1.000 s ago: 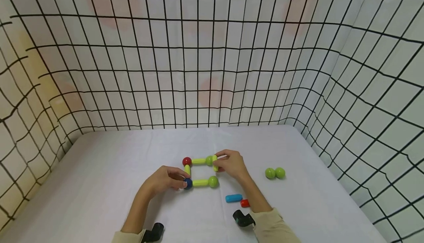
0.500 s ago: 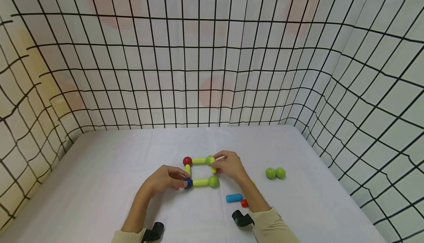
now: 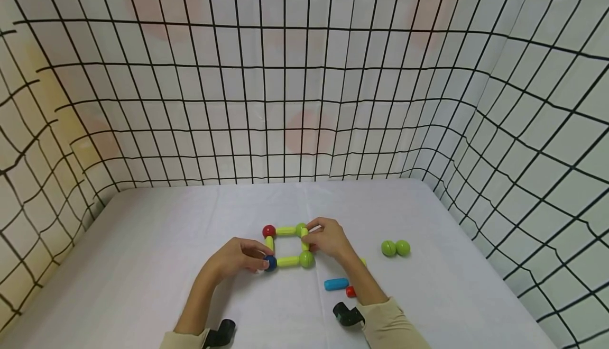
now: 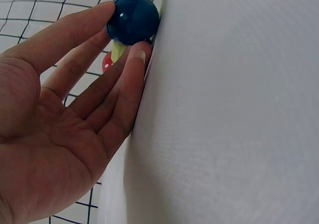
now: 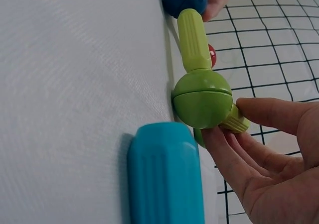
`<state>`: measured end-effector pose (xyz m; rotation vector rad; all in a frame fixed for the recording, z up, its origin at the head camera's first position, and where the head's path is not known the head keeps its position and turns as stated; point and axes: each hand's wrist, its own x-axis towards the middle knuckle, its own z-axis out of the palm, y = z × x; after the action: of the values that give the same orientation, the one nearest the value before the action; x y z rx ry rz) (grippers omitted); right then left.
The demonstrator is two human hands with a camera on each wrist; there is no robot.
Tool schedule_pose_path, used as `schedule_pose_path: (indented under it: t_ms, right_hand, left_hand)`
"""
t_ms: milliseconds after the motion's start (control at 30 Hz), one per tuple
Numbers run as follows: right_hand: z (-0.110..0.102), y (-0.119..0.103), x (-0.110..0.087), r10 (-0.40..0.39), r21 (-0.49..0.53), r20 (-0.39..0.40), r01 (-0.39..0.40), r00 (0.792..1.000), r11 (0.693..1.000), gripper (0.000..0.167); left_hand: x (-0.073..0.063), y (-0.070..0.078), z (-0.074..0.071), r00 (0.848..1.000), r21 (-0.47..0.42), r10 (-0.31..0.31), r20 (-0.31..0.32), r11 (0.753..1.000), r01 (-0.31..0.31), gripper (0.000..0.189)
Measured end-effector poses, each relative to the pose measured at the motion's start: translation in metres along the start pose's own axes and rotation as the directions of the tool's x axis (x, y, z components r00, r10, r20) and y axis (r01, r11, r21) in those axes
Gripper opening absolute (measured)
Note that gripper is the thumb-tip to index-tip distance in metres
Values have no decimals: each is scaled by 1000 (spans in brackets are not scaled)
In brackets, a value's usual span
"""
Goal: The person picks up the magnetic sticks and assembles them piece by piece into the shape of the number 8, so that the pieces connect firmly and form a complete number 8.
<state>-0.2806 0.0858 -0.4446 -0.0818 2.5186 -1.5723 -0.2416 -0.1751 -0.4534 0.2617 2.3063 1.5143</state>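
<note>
On the white table, yellow-green magnetic rods and balls form a square. My left hand (image 3: pixel 235 258) pinches the blue ball (image 4: pixel 133 20) at its front left corner between thumb and fingers. With thumb and fingertips my right hand (image 3: pixel 330 238) pinches the right-side rod (image 5: pixel 235 120). That rod spans from the back green ball (image 3: pixel 301 228) to the front green ball (image 5: pixel 203 98), seeming to touch both. A front rod (image 3: pixel 288 262) links the blue ball and the front green ball. The red ball (image 3: pixel 268 231) marks the back left corner, joined by a back rod (image 3: pixel 285 231) and a left rod (image 3: pixel 269 244).
A blue rod (image 3: pixel 336 284) and a red rod (image 3: pixel 351 291), partly hidden by the right forearm, lie in front of the square. Two green balls (image 3: pixel 396 248) sit together to the right. Black netting (image 3: pixel 295 100) over white walls surrounds the table (image 3: pixel 142 275).
My right hand has shifted the pinched rod slightly left and turned it into line between the two green balls. The left hand has stayed on the blue ball.
</note>
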Motion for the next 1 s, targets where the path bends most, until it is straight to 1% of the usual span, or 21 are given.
schedule_pose_path:
  t_ms: [333, 533, 700, 1000]
  right_hand:
    - [0, 0, -2, 16, -25, -1, -17, 1000, 1000, 31]
    - [-1, 0, -2, -6, -17, 5, 6, 1000, 1000, 32]
    - [0, 1, -2, -26, -28, 12, 26, 1000, 999, 36]
    - [1, 3, 0, -9, -64, 26, 11, 1000, 998, 39]
  left_hand:
    - [-1, 1, 0, 1000, -13, 0, 3, 1000, 0, 30]
    - [-2, 2, 0, 1000, -20, 1, 5, 1000, 0, 30]
    - [-2, 1, 0, 1000, -21, 2, 5, 1000, -2, 30]
    - [-1, 0, 0, 1000, -16, -8, -1, 1000, 8, 31]
